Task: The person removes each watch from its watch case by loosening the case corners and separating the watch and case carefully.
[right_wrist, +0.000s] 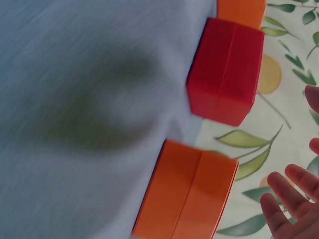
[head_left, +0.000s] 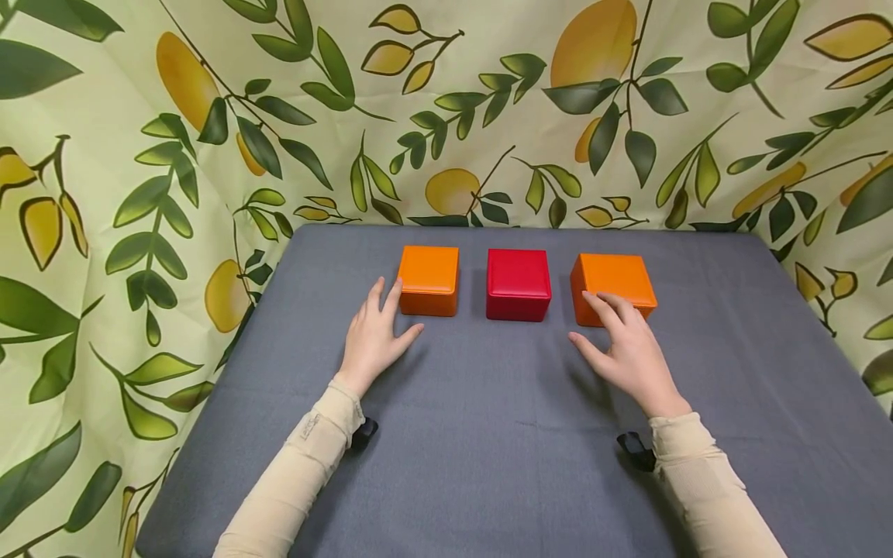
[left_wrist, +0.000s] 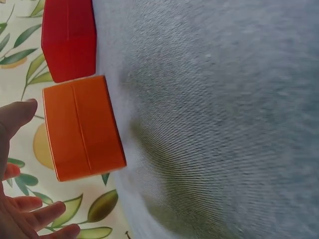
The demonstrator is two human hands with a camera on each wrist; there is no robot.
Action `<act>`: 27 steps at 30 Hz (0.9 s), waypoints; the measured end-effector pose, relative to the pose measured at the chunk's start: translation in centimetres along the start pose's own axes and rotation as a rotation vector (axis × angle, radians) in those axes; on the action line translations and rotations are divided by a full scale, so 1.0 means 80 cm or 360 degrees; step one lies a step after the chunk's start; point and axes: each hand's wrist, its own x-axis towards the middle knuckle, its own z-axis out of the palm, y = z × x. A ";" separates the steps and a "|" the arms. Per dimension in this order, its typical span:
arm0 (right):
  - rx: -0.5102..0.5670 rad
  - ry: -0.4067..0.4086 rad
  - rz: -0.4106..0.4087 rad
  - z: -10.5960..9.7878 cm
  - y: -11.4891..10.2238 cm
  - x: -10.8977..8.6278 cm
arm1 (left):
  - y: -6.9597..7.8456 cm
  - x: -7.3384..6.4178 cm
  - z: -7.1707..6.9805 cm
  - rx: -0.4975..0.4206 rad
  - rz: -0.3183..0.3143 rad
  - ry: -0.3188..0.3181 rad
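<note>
Hovering empty, fingers spread: left hand (head_left: pixel 375 341) near left orange box (head_left: pixel 429 271), right hand (head_left: pixel 631 358) near right orange box (head_left: pixel 615 275). Head view overlaps that last pair; right wrist view shows a gap. Red box (head_left: pixel 518 284) sits between, grey cloth (head_left: pixel 495 434) under, leaf-print backdrop (head_left: pixel 391 132) behind.

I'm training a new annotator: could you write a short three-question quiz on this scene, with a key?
1. Multiple choice: what stands in the middle of the row on the grey tabletop? A) a green box; B) the red box; C) a white cup.
2. True or false: the left grip and the right grip each hold a box.
3. Fill in the colour: the left box and the right box are both ...

Key: 1: B. 2: False; both hold nothing, each nearest an end box. 3: orange.
</note>
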 end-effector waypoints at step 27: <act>0.0339 -0.0129 0.0129 0.073 -0.081 0.063 | -0.022 0.036 0.021 -0.0336 -0.0165 -0.0150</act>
